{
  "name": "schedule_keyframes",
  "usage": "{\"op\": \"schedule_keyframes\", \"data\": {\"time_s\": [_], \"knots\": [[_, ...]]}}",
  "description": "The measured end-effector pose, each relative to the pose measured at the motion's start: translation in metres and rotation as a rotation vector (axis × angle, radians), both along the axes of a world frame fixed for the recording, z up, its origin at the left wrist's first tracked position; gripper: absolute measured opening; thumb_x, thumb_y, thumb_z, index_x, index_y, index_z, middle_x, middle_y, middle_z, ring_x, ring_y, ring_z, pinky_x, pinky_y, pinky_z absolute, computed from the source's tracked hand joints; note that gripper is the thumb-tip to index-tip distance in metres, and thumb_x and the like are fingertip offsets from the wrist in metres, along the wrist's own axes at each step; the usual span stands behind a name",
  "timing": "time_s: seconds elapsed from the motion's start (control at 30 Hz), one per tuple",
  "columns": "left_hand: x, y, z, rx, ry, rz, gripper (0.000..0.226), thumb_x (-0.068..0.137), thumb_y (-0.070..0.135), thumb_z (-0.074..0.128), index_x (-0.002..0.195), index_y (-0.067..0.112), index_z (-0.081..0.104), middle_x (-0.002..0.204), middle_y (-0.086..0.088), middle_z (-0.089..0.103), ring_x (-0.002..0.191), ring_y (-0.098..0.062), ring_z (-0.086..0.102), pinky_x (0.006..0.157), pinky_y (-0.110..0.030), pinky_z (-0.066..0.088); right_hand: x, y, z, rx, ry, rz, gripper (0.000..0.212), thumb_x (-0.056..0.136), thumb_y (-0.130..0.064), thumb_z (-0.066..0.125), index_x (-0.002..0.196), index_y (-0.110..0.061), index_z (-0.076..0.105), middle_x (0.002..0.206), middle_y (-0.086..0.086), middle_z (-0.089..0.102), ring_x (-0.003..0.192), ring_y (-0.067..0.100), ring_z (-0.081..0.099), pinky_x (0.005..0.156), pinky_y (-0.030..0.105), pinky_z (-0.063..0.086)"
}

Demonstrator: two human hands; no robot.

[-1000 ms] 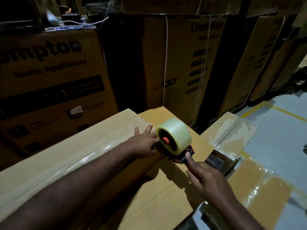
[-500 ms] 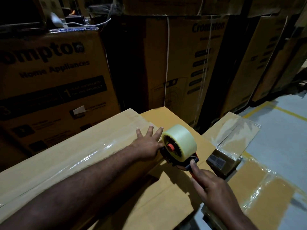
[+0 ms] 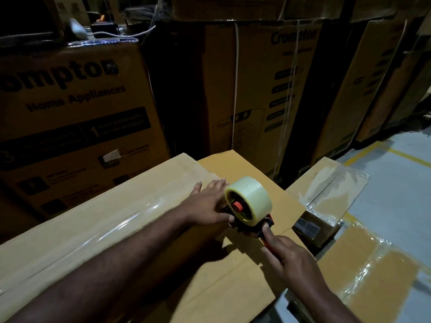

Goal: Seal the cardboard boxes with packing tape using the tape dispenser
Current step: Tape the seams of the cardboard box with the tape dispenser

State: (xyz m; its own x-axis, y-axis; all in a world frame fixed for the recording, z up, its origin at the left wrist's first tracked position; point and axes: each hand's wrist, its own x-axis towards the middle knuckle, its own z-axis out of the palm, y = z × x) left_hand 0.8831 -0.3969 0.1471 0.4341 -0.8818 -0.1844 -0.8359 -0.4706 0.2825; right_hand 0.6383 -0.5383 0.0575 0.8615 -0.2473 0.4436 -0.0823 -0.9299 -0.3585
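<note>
Gripping tape dispenser (image 3: pixel 248 202), seemingly on box (image 3: pixel 233 287).

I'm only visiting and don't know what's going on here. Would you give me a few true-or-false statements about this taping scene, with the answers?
1. The right hand holds the handle of the red and black tape dispenser. True.
2. The left hand is lifting the roll off the dispenser. False: it lies flat on the large brown cardboard box, beside the tape roll.
3. The tape roll is bright blue. False: it is pale and see-through, with a red hub.
4. The smaller cardboard box to the right has shiny clear tape on its top. True.
5. A yellow line runs across the grey floor. True.
</note>
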Motion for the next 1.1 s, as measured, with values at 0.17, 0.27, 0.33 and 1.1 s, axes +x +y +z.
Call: {"op": "schedule_keyframes", "data": {"time_s": [0.17,0.27,0.33,1.1], "knots": [[-0.004,-0.009,-0.015,-0.003,-0.165,-0.001,0.088,0.096,0.062,0.054,0.164,0.024,0.013,0.172,-0.002,0.000,0.157,-0.020,-0.004,0.126,-0.050,-0.003,0.005,-0.008,0.001,0.006,-0.020,0.048,0.090,0.088,-0.030,0.071,0.157,-0.044,0.014,0.099,-0.003,0.070,0.074,0.017,0.067,0.053,0.033,0.055],[-0.006,-0.014,-0.020,-0.030,-0.165,0.016,0.082,0.098,0.054,0.056,0.163,0.022,0.018,0.171,-0.002,0.007,0.158,-0.021,0.000,0.127,-0.050,0.000,0.005,-0.012,0.003,0.047,-0.022,0.069,0.094,0.088,-0.025,0.074,0.157,-0.046,0.014,0.096,-0.001,0.071,0.074,0.019,0.067,0.055,0.036,0.055],[-0.007,-0.015,-0.022,-0.058,-0.158,0.035,0.083,0.097,0.052,0.058,0.163,0.020,0.020,0.171,-0.002,0.011,0.157,-0.020,0.002,0.127,-0.048,0.001,0.008,-0.011,0.001,0.086,-0.014,0.071,0.095,0.087,-0.023,0.075,0.157,-0.045,0.014,0.096,-0.001,0.072,0.076,0.017,0.067,0.058,0.037,0.055],[-0.039,-0.017,-0.026,-0.035,-0.299,0.171,0.095,0.093,0.057,0.061,0.164,0.021,0.008,0.172,0.001,-0.001,0.158,-0.017,-0.002,0.127,-0.047,0.002,-0.002,0.010,-0.012,0.636,0.081,-0.099,0.070,0.092,-0.028,0.071,0.136,-0.062,0.029,0.109,-0.013,0.069,0.087,-0.006,0.063,0.072,0.011,0.050]]}}
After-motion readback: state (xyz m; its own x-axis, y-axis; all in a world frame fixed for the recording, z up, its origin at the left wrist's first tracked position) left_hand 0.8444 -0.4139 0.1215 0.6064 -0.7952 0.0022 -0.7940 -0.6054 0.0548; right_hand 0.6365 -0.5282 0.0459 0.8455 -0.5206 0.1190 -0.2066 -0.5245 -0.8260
